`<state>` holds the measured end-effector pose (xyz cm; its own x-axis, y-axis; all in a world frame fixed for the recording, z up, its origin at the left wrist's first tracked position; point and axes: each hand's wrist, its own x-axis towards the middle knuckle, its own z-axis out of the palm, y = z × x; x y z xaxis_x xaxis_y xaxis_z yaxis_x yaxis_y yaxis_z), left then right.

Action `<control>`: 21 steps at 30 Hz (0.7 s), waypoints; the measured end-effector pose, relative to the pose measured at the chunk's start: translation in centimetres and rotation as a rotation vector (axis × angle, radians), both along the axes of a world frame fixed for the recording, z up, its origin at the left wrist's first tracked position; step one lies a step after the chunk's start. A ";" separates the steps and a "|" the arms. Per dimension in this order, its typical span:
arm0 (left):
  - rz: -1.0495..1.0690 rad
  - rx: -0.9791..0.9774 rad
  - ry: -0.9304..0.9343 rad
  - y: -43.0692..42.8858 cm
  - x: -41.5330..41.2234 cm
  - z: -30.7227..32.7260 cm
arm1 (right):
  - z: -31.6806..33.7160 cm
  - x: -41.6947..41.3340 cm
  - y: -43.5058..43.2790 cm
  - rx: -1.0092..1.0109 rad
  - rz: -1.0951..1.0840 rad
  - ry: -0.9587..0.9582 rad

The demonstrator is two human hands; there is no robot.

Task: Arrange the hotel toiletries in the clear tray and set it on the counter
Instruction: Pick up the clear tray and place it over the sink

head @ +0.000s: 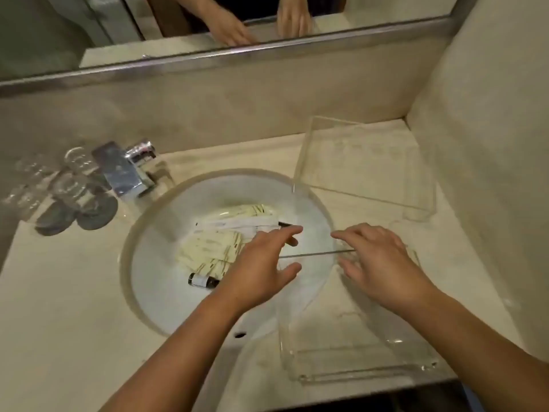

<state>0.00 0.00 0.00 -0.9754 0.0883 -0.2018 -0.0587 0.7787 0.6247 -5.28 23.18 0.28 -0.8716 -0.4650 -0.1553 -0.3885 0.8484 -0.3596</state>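
Sink [166, 298] holding sachets [208, 251] (one small bottle [203, 281]); clear tray [356, 346] empty, hands spread open

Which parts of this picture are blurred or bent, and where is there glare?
Head view: the drinking glasses at far left smear into ghosted outlines; the chrome faucet carries bright glare; the mirror frame bows, a wide-angle effect; light is dim and yellowish; both clear trays show mainly as edge highlights.
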 end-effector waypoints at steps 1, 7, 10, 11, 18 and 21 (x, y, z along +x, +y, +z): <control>-0.015 0.044 -0.020 -0.1 -0.4 -1.0 | -0.8 -0.1 0.1 -0.019 0.011 0.002; -0.081 0.135 -0.037 -0.9 -0.7 -3.4 | -3.2 -1.1 0.8 -0.105 0.024 -0.041; -0.110 0.122 0.044 -1.4 -0.8 -4.0 | -3.6 -1.2 0.4 -0.095 0.010 0.019; -0.114 0.122 0.068 -1.6 -0.8 -4.3 | -3.7 -1.0 0.1 -0.103 0.010 0.040; -0.143 0.060 0.193 -5.9 3.0 -5.0 | -5.2 3.0 -3.7 -0.021 0.080 0.149; -0.095 0.031 0.183 -9.1 6.2 -4.8 | -5.1 5.7 -6.7 -0.053 0.099 0.169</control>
